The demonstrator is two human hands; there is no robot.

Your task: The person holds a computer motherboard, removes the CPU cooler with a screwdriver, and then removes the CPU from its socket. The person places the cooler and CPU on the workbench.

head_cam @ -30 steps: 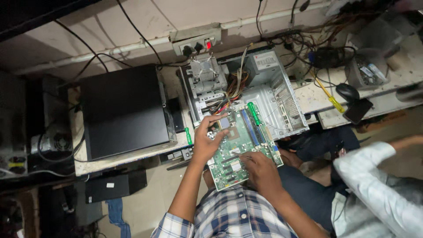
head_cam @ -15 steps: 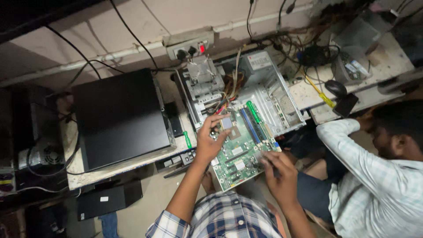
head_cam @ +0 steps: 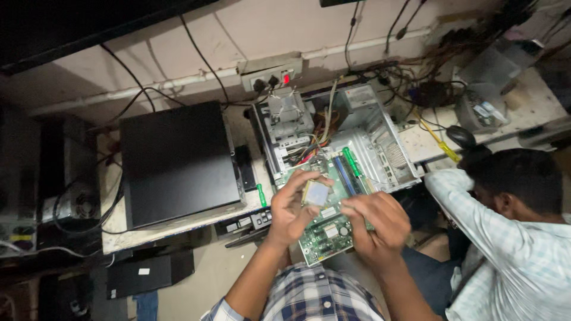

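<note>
My left hand (head_cam: pixel 291 208) and right hand (head_cam: pixel 375 226) both have fingers clamped on the green board (head_cam: pixel 330 229), held over the table (head_cam: pixel 178 229) edge, beside the open case (head_cam: pixel 357 137). A black box (head_cam: pixel 178 160) lies left; cables (head_cam: pixel 428 77) crowd the wall.

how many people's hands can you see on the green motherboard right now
2: the left hand grips the motherboard by its square chip, the right hand covers its right edge. The neighbouring person's hands are hidden.

A worn workbench (head_cam: pixel 178 229) carries a black case (head_cam: pixel 178 160) and an open chassis (head_cam: pixel 369 137).
</note>
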